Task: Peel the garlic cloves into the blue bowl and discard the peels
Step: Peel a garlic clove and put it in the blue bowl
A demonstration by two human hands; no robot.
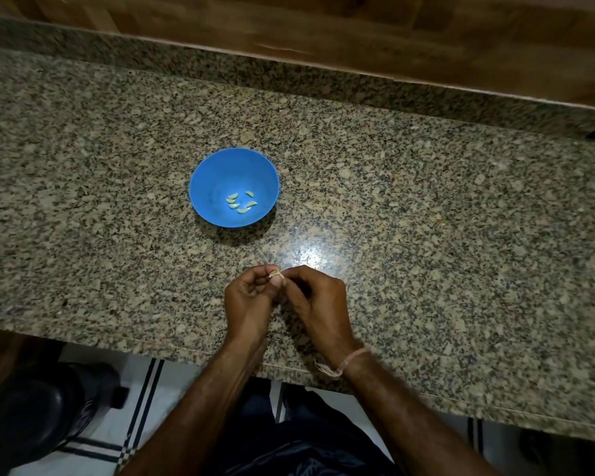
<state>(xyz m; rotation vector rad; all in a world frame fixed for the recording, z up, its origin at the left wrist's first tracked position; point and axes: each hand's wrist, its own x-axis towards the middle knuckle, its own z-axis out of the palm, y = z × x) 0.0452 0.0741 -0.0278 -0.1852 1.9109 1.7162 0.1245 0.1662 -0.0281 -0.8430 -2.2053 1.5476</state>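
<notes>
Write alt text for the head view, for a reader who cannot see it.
The left hand and right hand pinch a small papery garlic clove above a speckled granite counter. Beyond, a round blue bowl holds peeled cloves.

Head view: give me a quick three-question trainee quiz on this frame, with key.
1. True or false: the blue bowl is empty.
2. Where is the clove being peeled? A) inside the bowl B) beside the bowl C) pinched between left hand and right hand
3. Fill in: the thread band is on the ___ wrist.
Key: 1 false, it holds peeled cloves; 2 C; 3 right.
</notes>
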